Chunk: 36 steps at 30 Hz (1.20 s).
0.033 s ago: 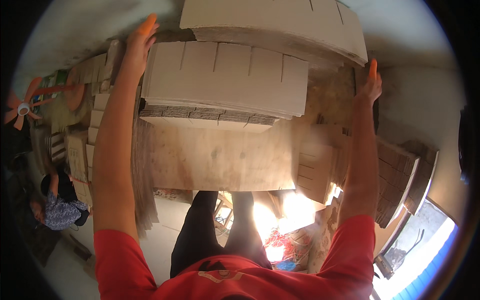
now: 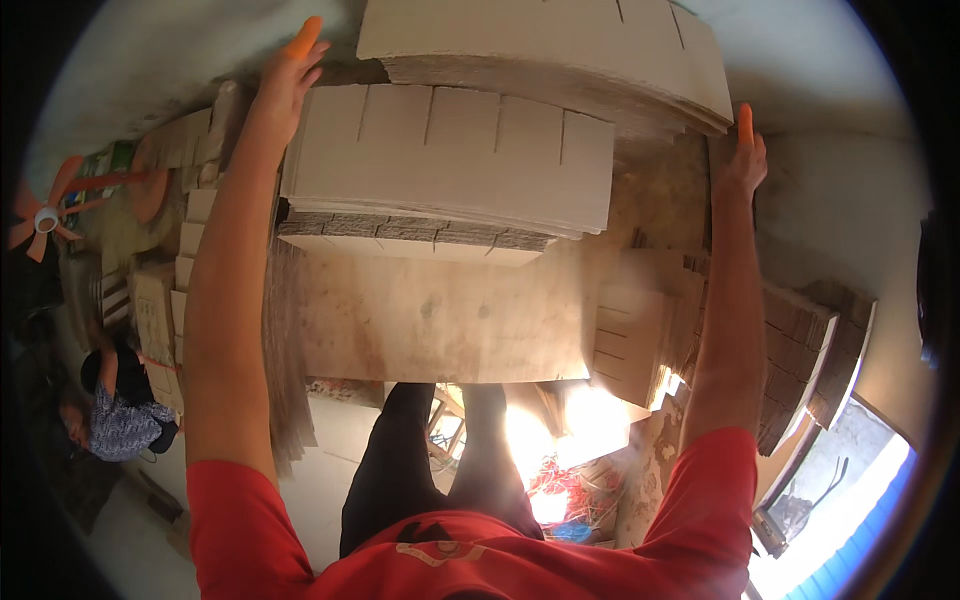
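While both arms stretch out wide from the red sleeves in the head view, the left hand [image 2: 285,85] lies against the far left corner of the pale stack of slotted corrugated cardboard sheets [image 2: 450,160]. Its fingers are extended and pressed together, and one is capped in orange. The flat hand seems set there to square or steady that side of the stack rather than to pinch it.

The right hand [image 2: 742,160] is held upright past the table's far right corner, well apart from the slotted stack's right edge. Its fingers are straight and close together, again with an orange tip. It stands just beside the corner of the larger, thicker pile of cardboard sheets [image 2: 540,40] that overhangs from the far side. I cannot tell whether it touches that pile.

The slotted stack rests across the far half of the bare wooden table [image 2: 440,320], and its near half is uncovered. Smaller cut cardboard pieces [image 2: 630,340] lean at the table's right edge. More bundled cardboard [image 2: 810,340] is stacked beyond them, probably to keep it within reach.

Off the table's left edge stand an orange fan [image 2: 45,215] and further cardboard bundles, and another person [image 2: 120,420] sits low on the floor.

Against the earlier frame nothing has shifted. Hands, stack and piles sit just as they did.
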Tool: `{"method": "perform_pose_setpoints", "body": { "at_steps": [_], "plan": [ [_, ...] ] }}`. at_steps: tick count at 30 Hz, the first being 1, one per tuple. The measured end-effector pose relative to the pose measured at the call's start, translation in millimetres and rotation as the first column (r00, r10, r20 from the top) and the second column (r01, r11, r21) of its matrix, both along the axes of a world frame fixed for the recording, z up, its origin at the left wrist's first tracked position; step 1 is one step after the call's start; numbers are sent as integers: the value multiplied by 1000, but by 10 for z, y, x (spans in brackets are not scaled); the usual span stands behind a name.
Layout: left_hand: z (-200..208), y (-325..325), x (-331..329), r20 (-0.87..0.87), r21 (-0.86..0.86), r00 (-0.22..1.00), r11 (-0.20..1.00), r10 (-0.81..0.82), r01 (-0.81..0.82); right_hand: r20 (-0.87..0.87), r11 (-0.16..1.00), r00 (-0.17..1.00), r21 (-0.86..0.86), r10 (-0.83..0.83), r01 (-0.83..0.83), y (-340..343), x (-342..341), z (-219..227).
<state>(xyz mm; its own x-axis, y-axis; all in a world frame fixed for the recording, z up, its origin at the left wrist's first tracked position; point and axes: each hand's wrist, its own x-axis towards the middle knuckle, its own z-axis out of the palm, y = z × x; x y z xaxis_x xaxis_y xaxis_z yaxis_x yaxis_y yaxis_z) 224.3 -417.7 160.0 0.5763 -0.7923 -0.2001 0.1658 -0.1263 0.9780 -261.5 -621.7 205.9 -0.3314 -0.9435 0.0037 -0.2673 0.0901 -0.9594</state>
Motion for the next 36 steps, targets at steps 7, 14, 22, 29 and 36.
{"method": "perform_pose_setpoints", "body": {
  "at_steps": [7,14,22,29,36],
  "plan": [
    [203,-636,-318,-22,181,988,971,-154,156,-202,879,948,458,246,-131,-626,137,70],
    [319,-645,-277,-201,63,976,994,-79,93,-48,875,964,433,263,-217,-653,27,-8],
    [77,-440,1,-9,-125,949,942,-315,311,456,861,831,228,319,-455,-575,-165,26],
    [884,195,-821,99,-389,959,876,-267,284,474,822,739,57,478,-567,127,-770,350],
    [121,2225,-712,-80,-63,987,989,-137,132,428,792,812,290,395,-538,1978,-1565,93]
  ]
}}
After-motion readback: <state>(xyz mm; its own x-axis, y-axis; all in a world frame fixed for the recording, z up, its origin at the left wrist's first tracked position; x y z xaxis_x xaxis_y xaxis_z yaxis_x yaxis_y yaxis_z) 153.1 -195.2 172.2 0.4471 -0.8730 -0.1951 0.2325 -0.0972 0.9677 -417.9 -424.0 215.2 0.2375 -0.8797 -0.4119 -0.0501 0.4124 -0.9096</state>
